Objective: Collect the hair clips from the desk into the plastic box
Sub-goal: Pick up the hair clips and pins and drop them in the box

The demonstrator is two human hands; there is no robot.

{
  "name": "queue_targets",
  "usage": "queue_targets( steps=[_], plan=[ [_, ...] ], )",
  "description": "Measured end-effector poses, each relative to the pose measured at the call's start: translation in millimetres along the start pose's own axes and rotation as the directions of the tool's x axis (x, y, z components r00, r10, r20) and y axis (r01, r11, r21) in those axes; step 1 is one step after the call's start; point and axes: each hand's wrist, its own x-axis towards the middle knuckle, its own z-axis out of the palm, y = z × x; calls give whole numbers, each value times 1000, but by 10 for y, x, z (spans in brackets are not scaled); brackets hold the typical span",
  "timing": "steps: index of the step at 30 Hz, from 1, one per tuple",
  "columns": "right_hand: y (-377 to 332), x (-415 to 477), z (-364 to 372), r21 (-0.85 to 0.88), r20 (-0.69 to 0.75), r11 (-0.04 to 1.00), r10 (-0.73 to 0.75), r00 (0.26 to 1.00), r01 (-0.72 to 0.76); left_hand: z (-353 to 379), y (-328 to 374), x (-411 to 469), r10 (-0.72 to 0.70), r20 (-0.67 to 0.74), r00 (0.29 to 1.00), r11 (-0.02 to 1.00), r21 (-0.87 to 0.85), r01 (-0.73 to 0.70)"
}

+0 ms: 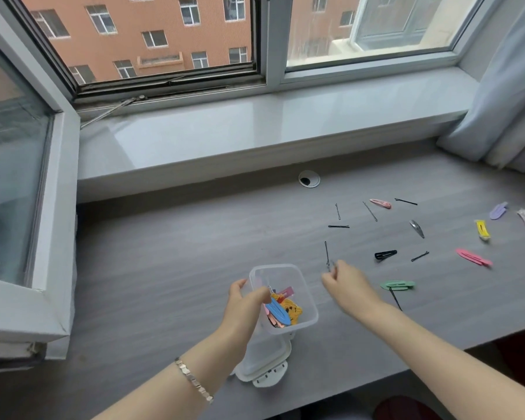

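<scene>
Bare forearms, silver link bracelet (193, 381) on left wrist

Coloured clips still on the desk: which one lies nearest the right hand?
The green clip, just right of the right hand. The black, pink, yellow and purple clips lie farther off.

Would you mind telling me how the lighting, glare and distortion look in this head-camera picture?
Head view: soft daylight from the windows, hardly any shadows on the desk; pale glare across the glossy windowsill; wide-angle bending splays the window frames outward; the right hand at the black bobby pin is slightly soft; the far clips look small and lack fine detail.
</scene>
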Motion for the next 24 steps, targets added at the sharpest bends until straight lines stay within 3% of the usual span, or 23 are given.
queue_targets(
  steps=[4, 5, 7, 10, 14, 18, 24],
  plan=[
    [-352, -312, -151, 88, 242, 969, -246, 939, 231, 160, 57, -17, -16, -17, 1000, 1000, 8, 16],
    [-369, -291, -200, 80, 253, 960, -280, 926, 269, 206, 69, -6, -17, -29, 999, 1000, 8, 17],
    [-340, -102, -297, 65, 134, 952, -307, 942, 300, 289, 98, 16, -17, -49, 999, 1000, -6, 17],
    [-161, 410, -392, -4, -59, 984, -179, 982, 179, 385, 153, 19, -3, -78, 997, 1000, -18, 1],
    [41, 873, -281, -213, 52, 975, -44, 998, 54, 487, 234, 32, 16, -140, 990, 997, -72, -27],
    [98, 1095, -179, -222, 119, 974, -19, 993, 46, 633, 286, 85, 28, -192, 981, 988, -142, -56],
    [122, 1247, -310, -227, 276, 952, -139, 951, 205, 868, 394, 107, 32, -240, 970, 981, -180, -77]
  ],
)
